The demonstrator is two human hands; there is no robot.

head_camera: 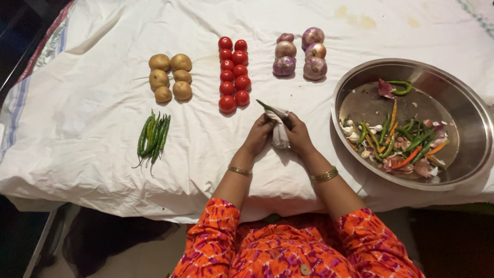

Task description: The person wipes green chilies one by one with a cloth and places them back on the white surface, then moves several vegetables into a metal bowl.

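I am holding a white cloth (pixel 280 135) around a green chilli (pixel 267 107) with my left hand (pixel 259 135) and right hand (pixel 298 135), fingers both clenched on it.

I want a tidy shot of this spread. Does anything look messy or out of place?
The rows look neat. Only the steel bowl looks messy: chillies, garlic and onion skins lie jumbled inside. The white sheet is wrinkled, with yellowish stains at the far edge.

Orange-pink patterned sleeves (pixel 216 242), gold bangles (pixel 240 170) — both wrists
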